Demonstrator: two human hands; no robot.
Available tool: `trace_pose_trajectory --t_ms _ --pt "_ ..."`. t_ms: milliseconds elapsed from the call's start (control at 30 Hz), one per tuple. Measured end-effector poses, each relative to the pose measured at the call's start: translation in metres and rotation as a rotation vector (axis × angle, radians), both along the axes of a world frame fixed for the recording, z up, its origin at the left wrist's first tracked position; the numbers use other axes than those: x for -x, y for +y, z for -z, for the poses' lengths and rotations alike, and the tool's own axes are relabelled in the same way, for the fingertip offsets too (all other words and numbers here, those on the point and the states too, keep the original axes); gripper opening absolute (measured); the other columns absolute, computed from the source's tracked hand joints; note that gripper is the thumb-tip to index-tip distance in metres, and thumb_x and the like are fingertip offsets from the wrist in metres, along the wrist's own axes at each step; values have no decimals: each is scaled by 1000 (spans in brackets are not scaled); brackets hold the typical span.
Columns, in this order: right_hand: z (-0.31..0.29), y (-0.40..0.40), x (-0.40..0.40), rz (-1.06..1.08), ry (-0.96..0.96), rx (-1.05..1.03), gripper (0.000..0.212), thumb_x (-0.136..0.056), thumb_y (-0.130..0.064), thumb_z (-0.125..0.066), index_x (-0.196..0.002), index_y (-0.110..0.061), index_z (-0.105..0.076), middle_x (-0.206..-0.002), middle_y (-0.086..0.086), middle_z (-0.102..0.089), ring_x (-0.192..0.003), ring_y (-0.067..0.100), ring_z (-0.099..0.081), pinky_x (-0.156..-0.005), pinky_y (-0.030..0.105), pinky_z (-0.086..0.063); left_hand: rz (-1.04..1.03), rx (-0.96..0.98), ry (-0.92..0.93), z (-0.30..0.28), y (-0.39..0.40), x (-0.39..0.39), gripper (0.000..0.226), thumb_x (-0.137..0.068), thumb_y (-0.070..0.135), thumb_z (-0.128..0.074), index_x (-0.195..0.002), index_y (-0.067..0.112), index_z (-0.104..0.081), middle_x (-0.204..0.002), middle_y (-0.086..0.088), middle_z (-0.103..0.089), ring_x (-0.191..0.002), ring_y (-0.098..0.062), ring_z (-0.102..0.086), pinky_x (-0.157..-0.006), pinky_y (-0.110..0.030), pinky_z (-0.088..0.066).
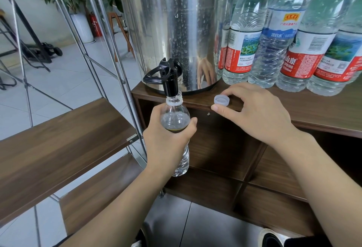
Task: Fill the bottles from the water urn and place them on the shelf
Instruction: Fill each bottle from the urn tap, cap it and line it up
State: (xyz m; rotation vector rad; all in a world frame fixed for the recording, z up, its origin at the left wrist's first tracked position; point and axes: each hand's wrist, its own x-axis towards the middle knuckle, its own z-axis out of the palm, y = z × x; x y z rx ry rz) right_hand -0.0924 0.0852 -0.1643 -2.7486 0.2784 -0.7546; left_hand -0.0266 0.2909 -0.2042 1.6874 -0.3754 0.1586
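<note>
One clear plastic bottle (177, 127), uncapped, stands upright with its open mouth directly under the black plastic spout (172, 88) of the tall polished steel water urn (176, 21); the spout's tip sits just at or inside the neck. The bottle's long axis runs vertical, in line with the spout. It hangs in front of the dark wood tabletop (293, 113) edge, not resting on anything, and looks nearly empty, though how much water it holds is hard to tell.

The left hand (168, 144) carries it, fingers (193, 127) curled round the body just below the shoulder. The right hand (252, 113) lies to the right of the bottle, near the tabletop edge, and pinches a small translucent white screw cap (221, 100) between thumb and fingertips.

The urn's black tap lever (156, 74) sticks out to the left above the spout, so it lies above and slightly left of the bottle mouth. The left hand is occupied with the bottle; the right hand is the one that could reach the lever, but it would have to cross up and left, and it holds the cap. My judgement is that filling is about to begin.

Beside the urn on the tabletop stands a row of clear labelled water bottles (254, 40). To the left sits a wood-and-steel shelf (58, 144).
</note>
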Motion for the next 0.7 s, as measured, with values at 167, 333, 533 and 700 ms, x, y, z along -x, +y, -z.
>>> trace_pose_trajectory --t_ms 167,333,533,700 --pt "0 0 0 -2 -2 -10 46 -88 -73 -52 -113 -36 -67 -120 -19 -63 -113 11 -56 -87 33 -43 -1 0 7 0 0 0 47 -76 32 -92 -114 25 -65 -99 11 -72 -94 -2 -68 -80 -13 -50" --pt "-1 1 0 -8 -8 -7 45 -88 -72 -52 -112 -36 -67 -119 -19 -63 -113 10 -56 -87 31 -40 -4 -5 2 2 0 0 47 -75 32 -93 -113 25 -65 -99 10 -72 -93 -2 -68 -80 -13 -51" --pt "1 1 0 -8 -13 -3 47 -88 -72 -52 -112 -35 -68 -119 -17 -64 -112 12 -57 -87 34 -44 1 0 -1 0 -1 -2 48 -75 32 -92 -115 24 -65 -101 10 -72 -95 -2 -68 -79 -10 -49" --pt "0 1 -1 -3 -14 -5 48 -87 -73 -51 -113 -36 -67 -120 -18 -63 -113 13 -57 -87 34 -44 -3 -3 -2 1 0 -2 49 -76 31 -92 -115 25 -64 -101 11 -72 -94 -1 -68 -79 -11 -50"
